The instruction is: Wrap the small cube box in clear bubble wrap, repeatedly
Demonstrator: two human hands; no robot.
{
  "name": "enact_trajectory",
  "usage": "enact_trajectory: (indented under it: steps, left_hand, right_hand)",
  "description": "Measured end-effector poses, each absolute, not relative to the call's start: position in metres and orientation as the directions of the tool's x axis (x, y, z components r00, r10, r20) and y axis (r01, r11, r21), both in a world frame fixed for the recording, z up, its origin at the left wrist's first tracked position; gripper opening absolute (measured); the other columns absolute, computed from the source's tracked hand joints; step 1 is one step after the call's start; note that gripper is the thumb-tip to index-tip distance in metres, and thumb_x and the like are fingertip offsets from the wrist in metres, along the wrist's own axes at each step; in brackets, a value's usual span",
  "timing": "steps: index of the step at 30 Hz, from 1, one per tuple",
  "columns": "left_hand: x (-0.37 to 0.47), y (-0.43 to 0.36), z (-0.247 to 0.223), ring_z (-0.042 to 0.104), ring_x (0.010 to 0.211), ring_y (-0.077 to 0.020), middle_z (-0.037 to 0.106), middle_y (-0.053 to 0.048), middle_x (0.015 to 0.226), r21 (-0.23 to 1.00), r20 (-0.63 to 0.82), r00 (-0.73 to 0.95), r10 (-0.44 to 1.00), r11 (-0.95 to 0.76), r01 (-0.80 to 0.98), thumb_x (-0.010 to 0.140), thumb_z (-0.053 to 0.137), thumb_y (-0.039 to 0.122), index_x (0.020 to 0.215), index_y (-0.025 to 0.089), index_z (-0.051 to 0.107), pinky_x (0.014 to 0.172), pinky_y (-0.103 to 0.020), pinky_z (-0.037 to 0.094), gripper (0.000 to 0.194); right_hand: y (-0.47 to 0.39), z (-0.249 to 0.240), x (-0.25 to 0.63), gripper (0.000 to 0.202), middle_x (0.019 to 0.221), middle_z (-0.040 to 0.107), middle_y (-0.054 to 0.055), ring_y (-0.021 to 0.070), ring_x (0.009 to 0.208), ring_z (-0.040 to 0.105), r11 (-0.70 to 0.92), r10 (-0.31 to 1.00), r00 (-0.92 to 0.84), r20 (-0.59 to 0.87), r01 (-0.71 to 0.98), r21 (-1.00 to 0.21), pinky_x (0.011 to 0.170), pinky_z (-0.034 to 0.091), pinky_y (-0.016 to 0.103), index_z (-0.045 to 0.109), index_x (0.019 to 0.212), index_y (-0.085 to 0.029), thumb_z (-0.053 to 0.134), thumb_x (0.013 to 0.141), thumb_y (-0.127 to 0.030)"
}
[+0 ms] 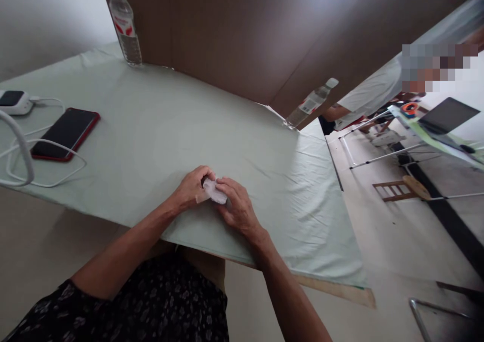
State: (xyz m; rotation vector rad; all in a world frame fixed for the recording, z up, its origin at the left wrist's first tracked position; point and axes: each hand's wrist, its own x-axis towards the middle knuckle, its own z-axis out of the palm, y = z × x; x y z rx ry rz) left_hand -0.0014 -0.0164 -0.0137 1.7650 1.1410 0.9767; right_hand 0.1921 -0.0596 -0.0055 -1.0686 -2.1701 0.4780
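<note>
Head view: both hands [240,206] curl around a small whitish object [216,191]

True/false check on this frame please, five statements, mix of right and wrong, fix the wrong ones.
1. The left hand and right hand are both on one small whitish item. True.
2. A white cable passes across the dark-screened phone. True.
3. The phone lies to the right of both hands. False: it is to their left, on the pale green cloth.
4. Both bottles near the brown panel have their caps off. False: each has a white cap on.
5. The laptop on the far table is open. True.
</note>
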Motion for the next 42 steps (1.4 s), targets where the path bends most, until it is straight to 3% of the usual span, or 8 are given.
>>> enact_trajectory:
  steps: [5, 9, 15, 20, 24, 29, 34, 42]
  left_hand:
    - [-0.003, -0.016, -0.006, 0.065, 0.096, -0.0221, 0.070, -0.008, 0.103, 0.915, 0.164, 0.281, 0.946, -0.253, 0.316, 0.073, 0.060, 0.033, 0.095, 0.019, 0.061, 0.086, -0.036, 0.052, 0.026]
    - [-0.007, -0.018, 0.009, 0.063, 0.086, -0.0205, 0.070, -0.005, 0.095, 0.957, 0.017, 0.348, 0.937, -0.116, 0.264, 0.078, 0.056, 0.046, 0.102, 0.017, 0.065, 0.076, -0.032, 0.051, 0.039]
    - [-0.006, -0.019, 0.013, 0.061, 0.088, -0.0198, 0.070, -0.004, 0.100, 0.965, -0.039, 0.398, 0.917, -0.069, 0.254, 0.071, 0.060, 0.034, 0.114, 0.014, 0.064, 0.078, -0.030, 0.048, 0.048]
    - [-0.006, -0.017, 0.010, 0.064, 0.096, -0.0212, 0.071, -0.007, 0.110, 0.989, -0.067, 0.410, 0.909, 0.006, 0.149, 0.074, 0.064, 0.032, 0.116, 0.014, 0.064, 0.085, -0.032, 0.050, 0.046]
    - [-0.005, -0.017, 0.005, 0.064, 0.107, -0.0242, 0.069, -0.011, 0.121, 0.995, -0.076, 0.400, 0.913, 0.041, 0.095, 0.072, 0.068, 0.032, 0.125, 0.014, 0.058, 0.094, -0.036, 0.050, 0.057]
    - [-0.004, -0.017, -0.002, 0.061, 0.118, -0.0291, 0.061, -0.018, 0.134, 0.994, -0.082, 0.369, 0.926, 0.050, 0.096, 0.070, 0.071, 0.035, 0.144, 0.012, 0.043, 0.100, -0.042, 0.048, 0.083]
    - [-0.007, -0.016, -0.004, 0.059, 0.122, -0.0307, 0.058, -0.018, 0.138, 0.992, -0.095, 0.393, 0.915, 0.053, 0.116, 0.070, 0.071, 0.034, 0.148, 0.012, 0.041, 0.103, -0.043, 0.047, 0.086]
    - [-0.008, -0.015, -0.002, 0.060, 0.116, -0.0282, 0.063, -0.014, 0.130, 0.993, -0.083, 0.428, 0.900, 0.037, 0.116, 0.073, 0.072, 0.034, 0.143, 0.013, 0.047, 0.100, -0.040, 0.048, 0.077]
  right_hand:
    - [-0.047, -0.007, 0.182, 0.028, 0.120, 0.072, 0.009, 0.0245, 0.115, 0.065, 0.475, 0.879, -0.261, 0.398, 0.540, -0.694, 0.103, 0.049, 0.045, 0.067, 0.113, -0.026, 0.064, 0.085, -0.027]
    - [-0.036, -0.003, 0.179, 0.030, 0.096, 0.074, 0.005, 0.0198, 0.087, 0.067, 0.109, 0.989, -0.127, 0.076, 0.274, -0.956, 0.079, 0.055, 0.034, 0.068, 0.104, -0.022, 0.070, 0.082, -0.042]
    - [-0.028, -0.005, 0.180, 0.031, 0.073, 0.066, 0.000, 0.0145, 0.064, 0.057, -0.079, 0.991, -0.103, -0.091, 0.109, -0.991, 0.060, 0.049, 0.028, 0.071, 0.087, -0.019, 0.073, 0.076, -0.049]
    - [-0.028, -0.006, 0.183, 0.035, 0.090, 0.071, 0.004, 0.0170, 0.076, 0.062, -0.033, 0.999, 0.036, -0.027, 0.161, -0.986, 0.067, 0.051, 0.030, 0.069, 0.101, -0.020, 0.068, 0.080, -0.048]
    - [-0.035, -0.003, 0.191, 0.034, 0.096, 0.072, 0.007, 0.0181, 0.081, 0.062, 0.039, 0.970, 0.209, 0.126, 0.377, -0.925, 0.073, 0.050, 0.032, 0.068, 0.104, -0.019, 0.064, 0.082, -0.045]
    - [-0.044, 0.002, 0.188, 0.028, 0.095, 0.073, 0.007, 0.0196, 0.082, 0.063, 0.207, 0.966, 0.015, 0.260, 0.559, -0.803, 0.079, 0.051, 0.036, 0.071, 0.101, -0.020, 0.059, 0.087, -0.041]
    - [-0.038, 0.003, 0.180, 0.027, 0.108, 0.075, 0.009, 0.0246, 0.099, 0.067, 0.332, 0.940, -0.155, 0.303, 0.623, -0.708, 0.092, 0.051, 0.042, 0.072, 0.109, -0.023, 0.059, 0.090, -0.036]
    - [-0.035, 0.004, 0.179, 0.026, 0.108, 0.070, 0.008, 0.0220, 0.101, 0.065, 0.367, 0.930, -0.238, 0.279, 0.592, -0.717, 0.092, 0.052, 0.039, 0.074, 0.106, -0.025, 0.051, 0.093, -0.030]
